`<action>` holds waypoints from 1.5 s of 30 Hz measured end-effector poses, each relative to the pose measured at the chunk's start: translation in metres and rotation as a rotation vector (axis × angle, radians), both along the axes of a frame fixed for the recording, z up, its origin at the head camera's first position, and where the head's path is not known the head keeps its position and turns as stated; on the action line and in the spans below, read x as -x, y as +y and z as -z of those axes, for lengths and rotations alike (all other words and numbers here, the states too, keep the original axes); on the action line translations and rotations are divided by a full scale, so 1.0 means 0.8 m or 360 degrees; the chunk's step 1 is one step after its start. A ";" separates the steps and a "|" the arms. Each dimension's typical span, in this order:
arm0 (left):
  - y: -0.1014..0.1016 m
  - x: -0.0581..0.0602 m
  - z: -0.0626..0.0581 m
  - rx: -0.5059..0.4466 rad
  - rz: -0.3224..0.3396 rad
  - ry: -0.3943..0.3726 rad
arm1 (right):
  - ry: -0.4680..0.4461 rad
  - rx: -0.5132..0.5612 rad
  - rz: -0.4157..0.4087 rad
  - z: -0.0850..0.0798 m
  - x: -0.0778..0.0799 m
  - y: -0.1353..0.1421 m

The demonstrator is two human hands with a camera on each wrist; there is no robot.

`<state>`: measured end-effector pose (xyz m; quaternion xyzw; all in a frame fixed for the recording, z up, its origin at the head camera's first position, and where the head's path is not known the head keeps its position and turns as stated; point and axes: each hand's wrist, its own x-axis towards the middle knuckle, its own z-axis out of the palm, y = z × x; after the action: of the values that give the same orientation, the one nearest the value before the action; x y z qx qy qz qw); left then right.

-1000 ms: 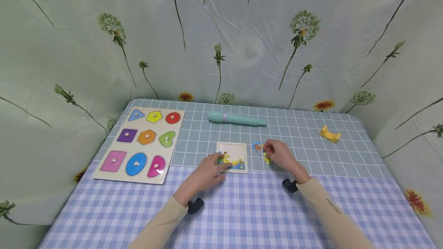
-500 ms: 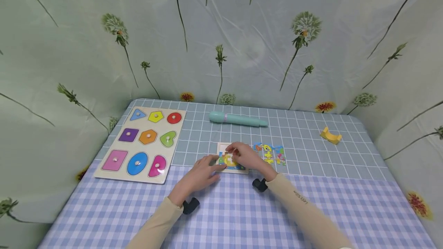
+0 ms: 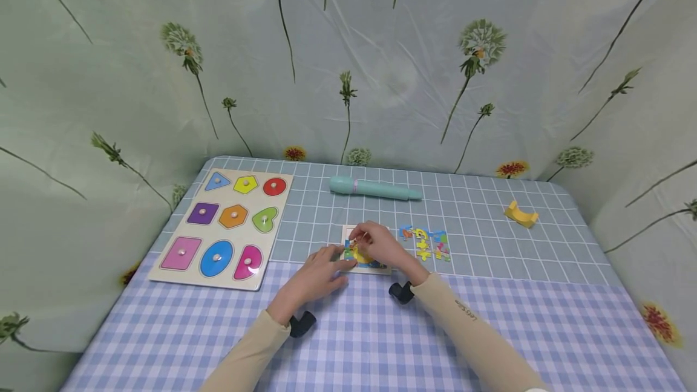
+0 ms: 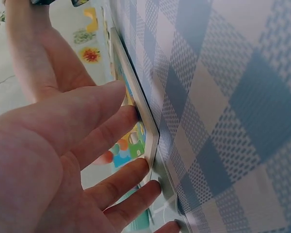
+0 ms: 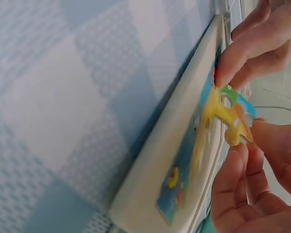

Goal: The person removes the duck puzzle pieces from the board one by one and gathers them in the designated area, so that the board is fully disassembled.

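Observation:
My right hand (image 3: 382,247) is over a small wooden jigsaw tray (image 3: 376,271). In the right wrist view its thumb and fingertips pinch a yellow jigsaw piece (image 5: 234,130), tilted just above the pieces in the tray. Yellow, blue and green pieces cover the tray's near and left parts; my hand hides some of them. My left hand (image 3: 317,276) lies at the tray's left side, its fingers extended, and in the left wrist view the fingertips touch the frame (image 4: 146,131). Several loose jigsaw pieces (image 3: 423,244) lie flat to the right of the tray.
At the left lies a large shape-puzzle board (image 3: 219,228) with knobbed pieces. A teal wand-shaped object (image 3: 376,189) lies behind the tray. A curved yellow block (image 3: 521,215) sits far right. A flowered curtain (image 3: 348,65) hangs behind the table.
My right hand has moved left from the loose pieces to the tray, bringing a yellow jigsaw piece, then shifted slightly further left. My left hand has stayed at the tray's left side.

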<state>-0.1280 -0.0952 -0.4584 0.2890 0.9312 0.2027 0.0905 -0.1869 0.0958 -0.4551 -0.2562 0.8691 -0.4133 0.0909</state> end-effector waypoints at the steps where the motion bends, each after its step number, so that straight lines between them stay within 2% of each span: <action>1: 0.000 0.000 0.000 0.0002 -0.0001 -0.0002 | 0.0023 0.0005 -0.0002 0.001 0.001 -0.001; 6: 0.001 0.001 0.001 -0.0004 -0.0004 -0.0018 | 0.0091 0.0003 -0.0017 0.004 0.003 -0.004; 10: 0.001 0.001 0.002 -0.0009 -0.0009 -0.0038 | -0.0012 0.0074 0.0031 0.000 0.001 0.007; 13: 0.002 0.001 0.002 -0.0009 -0.0023 -0.0054 | -0.0089 0.0135 0.0126 -0.005 0.002 0.027; 17: 0.003 0.000 0.001 -0.0016 -0.0039 -0.0072 | -0.0098 0.0160 0.0256 -0.007 0.005 0.064; 20: 0.003 0.000 0.001 -0.0030 -0.0044 -0.0082 | -0.0083 0.0163 0.0304 -0.007 0.004 0.090; 26: 0.004 0.001 0.000 -0.0044 -0.0046 -0.0078 | -0.0175 -0.0004 0.0359 -0.008 0.001 0.114; 38: 0.005 -0.001 0.000 -0.0083 -0.0052 -0.0060 | 0.0128 -0.0344 0.0294 0.001 -0.002 0.111; 45: 0.007 -0.002 -0.001 -0.0088 -0.0056 0.0015 | 0.0155 -0.0448 0.0310 0.003 -0.004 0.107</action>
<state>-0.1267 -0.0896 -0.4577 0.2758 0.9307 0.2285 0.0746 -0.1835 0.1815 -0.4575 -0.1752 0.9425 -0.2814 0.0432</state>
